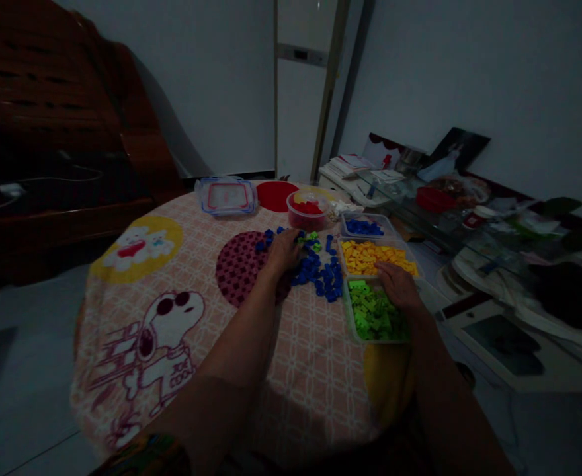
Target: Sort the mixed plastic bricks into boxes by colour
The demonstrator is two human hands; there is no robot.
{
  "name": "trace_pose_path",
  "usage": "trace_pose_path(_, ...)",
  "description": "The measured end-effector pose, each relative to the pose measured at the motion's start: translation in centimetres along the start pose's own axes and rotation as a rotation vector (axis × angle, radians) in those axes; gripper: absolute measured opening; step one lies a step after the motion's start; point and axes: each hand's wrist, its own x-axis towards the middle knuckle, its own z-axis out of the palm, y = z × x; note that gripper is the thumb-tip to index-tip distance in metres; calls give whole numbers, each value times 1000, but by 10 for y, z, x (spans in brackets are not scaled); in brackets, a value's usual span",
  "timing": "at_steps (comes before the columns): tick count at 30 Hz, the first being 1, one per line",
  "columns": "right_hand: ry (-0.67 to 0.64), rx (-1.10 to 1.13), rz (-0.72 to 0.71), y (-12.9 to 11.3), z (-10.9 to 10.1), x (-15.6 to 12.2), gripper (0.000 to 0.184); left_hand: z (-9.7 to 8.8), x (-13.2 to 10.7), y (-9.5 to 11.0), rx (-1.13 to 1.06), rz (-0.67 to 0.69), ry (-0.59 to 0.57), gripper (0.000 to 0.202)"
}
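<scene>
While the person leans over the round table, their left hand (284,251) reaches into the loose heap of small dark-blue plastic blocks (308,270), its fingers bent downward; from where I stand I cannot tell whether it has hold of a block. A few bright-green plastic blocks (312,238) lie just beside those fingertips, at the far side of the heap. The right hand (397,284) hangs over the border between two clear plastic tubs, its fingers loosely curved and close to the yellow plastic blocks (363,256); I cannot make out whether anything is in its grasp. Nearer the person, partly under that hand, green plastic blocks (370,312) fill the second tub, and beyond the yellow ones a third clear tub holds more blue pieces (363,227). Farther out, a round clear tub of red pieces (305,208) stands past the heap, with a clear rectangular box with blue edging (227,197) off to its left. Beneath it all spreads a pink patterned tablecloth (311,377); a dark wooden bench (142,155) stands behind at the left.
</scene>
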Motion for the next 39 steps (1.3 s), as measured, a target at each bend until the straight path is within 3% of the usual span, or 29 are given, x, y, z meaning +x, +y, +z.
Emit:
trace_pose_path(6, 14, -36, -2, 0, 1, 0, 45, 7, 0, 5, 85, 17, -82, 38)
trace_pose_path(13, 17, -3, -15, 0, 0, 0, 45, -10, 4, -4, 83, -145, -4, 25)
trace_pose_path(20, 47, -12, -12, 2, 3, -2, 44, -11, -2, 13, 220, -167, -79, 26)
trace_pose_path(25, 22, -20, -9, 2, 2, -2, 46, -12, 0, 15, 133, -184, -49, 25)
trace_pose_path(33, 24, -7, 8, 0, 2, 0, 48, -17, 1, 35, -88, -92, 2, 19)
trace_pose_path(39, 8, -12, -3, -2, -1, 1, 43, -20, -2, 74, -273, 102, -34, 14)
